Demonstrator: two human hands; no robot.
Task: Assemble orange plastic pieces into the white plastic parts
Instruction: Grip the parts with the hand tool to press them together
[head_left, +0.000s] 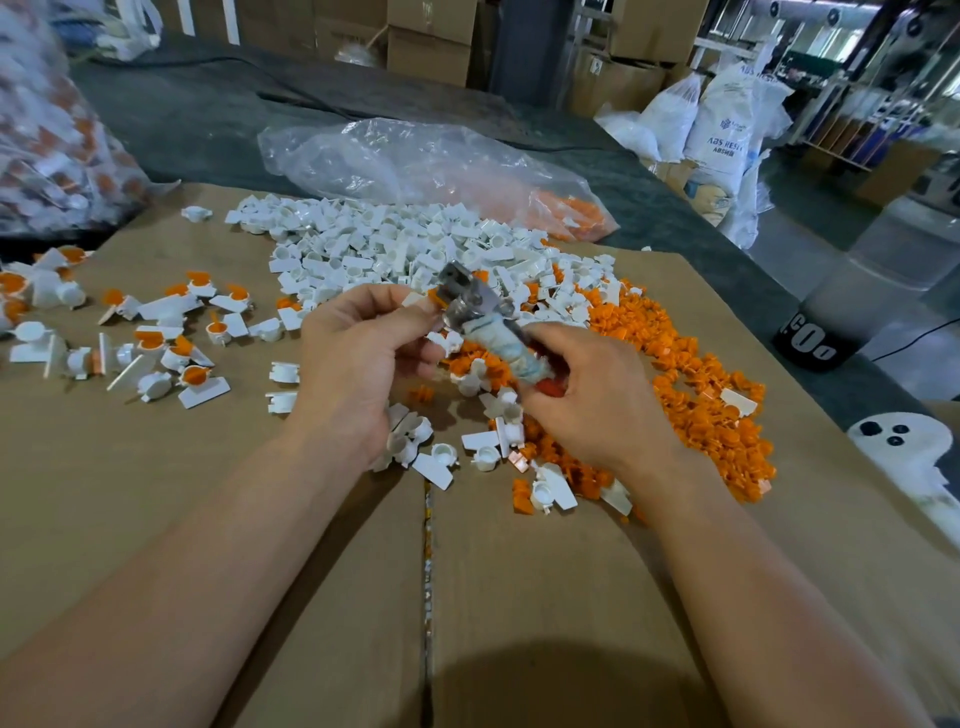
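Forearms are reaching out over the cardboard (208, 519) sheet that is covering the table; the right hand (592, 400) is gripping the cloth-wrapped handle of a small metal-headed tool (488, 332), fingers curled round it; the left hand (363, 364) is pinching at the tool's metal head with thumb and forefinger, and whether a piece is sitting between them I cannot tell; white parts (395, 244) are lying heaped just beyond the hands; orange pieces (701, 389) are spreading in a pile to the right; assembled pieces (156, 338) are lying scattered to the left; a clear bag (415, 166) is slumping behind the white heap.
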